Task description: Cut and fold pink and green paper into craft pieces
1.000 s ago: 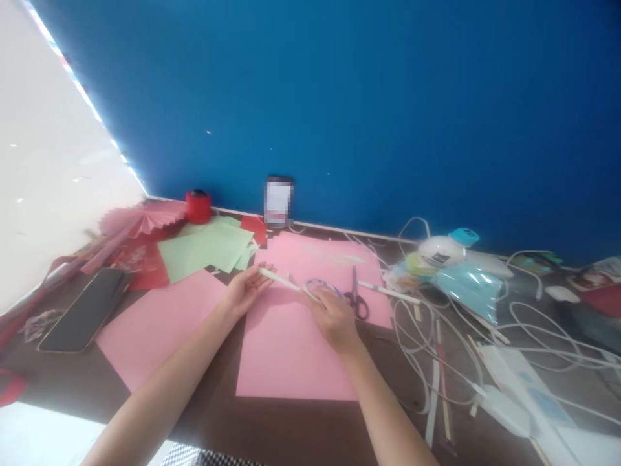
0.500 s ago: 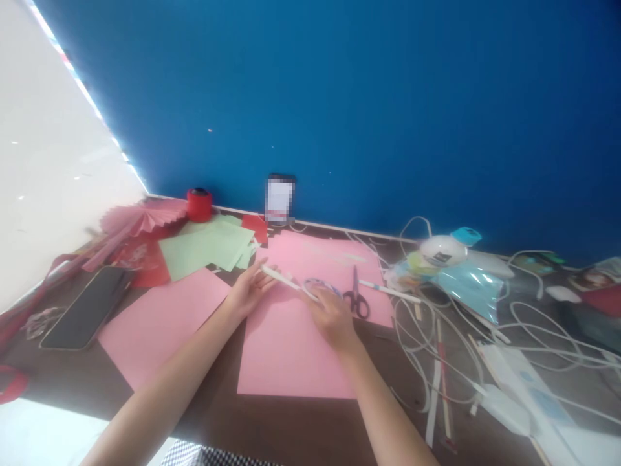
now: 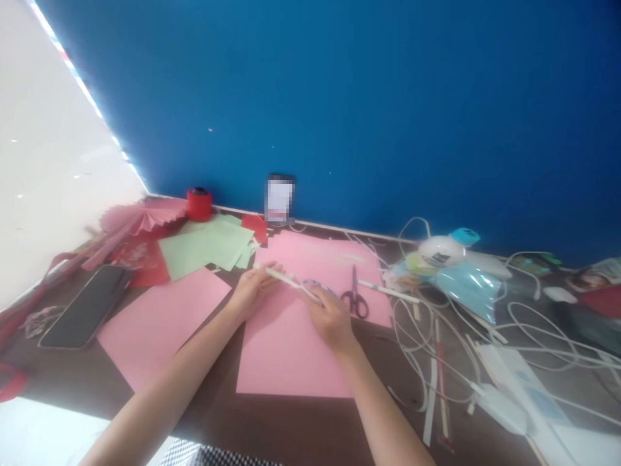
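Observation:
A thin, pale strip stretches between my two hands, above the pink paper. My left hand pinches its far left part, with the fingertips reaching out beyond the thumb. The strip's right end runs into the fingers of my right hand, which are closed on it. Partly hidden behind the right hand lies a ring with a blue-and-white pattern, perhaps a tape roll. Dark-handled scissors rest on the pink paper just right of that hand, their blades pointing away.
To the left are another pink sheet, green papers, a phone, a folded pink paper fan and a red cylinder. Tangled white cables and a white bottle with a blue cap occupy the right.
My left hand and the strip's left end have shifted slightly left. My right hand stays almost in place, and the scissors have not moved.

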Motion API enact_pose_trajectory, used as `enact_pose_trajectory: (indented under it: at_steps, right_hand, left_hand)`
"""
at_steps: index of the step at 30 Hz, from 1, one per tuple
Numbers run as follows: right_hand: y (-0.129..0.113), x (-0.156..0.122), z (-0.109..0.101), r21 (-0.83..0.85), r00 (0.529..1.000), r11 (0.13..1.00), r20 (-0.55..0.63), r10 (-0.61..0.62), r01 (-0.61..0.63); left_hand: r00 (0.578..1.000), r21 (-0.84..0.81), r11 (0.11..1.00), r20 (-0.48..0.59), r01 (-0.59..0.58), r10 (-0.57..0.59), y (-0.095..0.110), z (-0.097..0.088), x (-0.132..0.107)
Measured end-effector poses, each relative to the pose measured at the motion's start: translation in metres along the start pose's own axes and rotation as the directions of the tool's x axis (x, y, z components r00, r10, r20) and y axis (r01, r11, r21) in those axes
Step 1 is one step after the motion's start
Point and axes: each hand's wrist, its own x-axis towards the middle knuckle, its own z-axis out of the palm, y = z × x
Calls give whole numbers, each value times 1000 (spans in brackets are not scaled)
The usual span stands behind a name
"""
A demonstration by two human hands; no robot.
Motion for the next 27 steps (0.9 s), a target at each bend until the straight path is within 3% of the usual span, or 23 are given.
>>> enact_pose_trajectory:
  at_steps: [3,6,13,19,24,27]
  right_hand:
    - [-3,0,1,9,1000,1000,2,6,-6]
    - [-4,0,1,6,1000,1000,6,-2,2]
    - [0,1,-4,69,998,997,58,-28,24]
    - [-2,2,-4,148,995,988,97,27,-41]
    - [-5,1,-2,165,995,986,99,6,-22]
    - [-5,1,-2,171,995,985,101,4,-21]
  left_hand:
    - [994,38,998,91,56,-59,-5,5,-5]
    - [991,90,993,101,74,-83,-8,7,-7]
    - [999,53,997,2,52,-52,1,2,-4]
    - [992,15,1000,-125,6,-5,8,-3,1]
    - [998,55,996,9,65,-66,0,5,-5]
    - [996,99,992,37,74,-78,-4,10,-10]
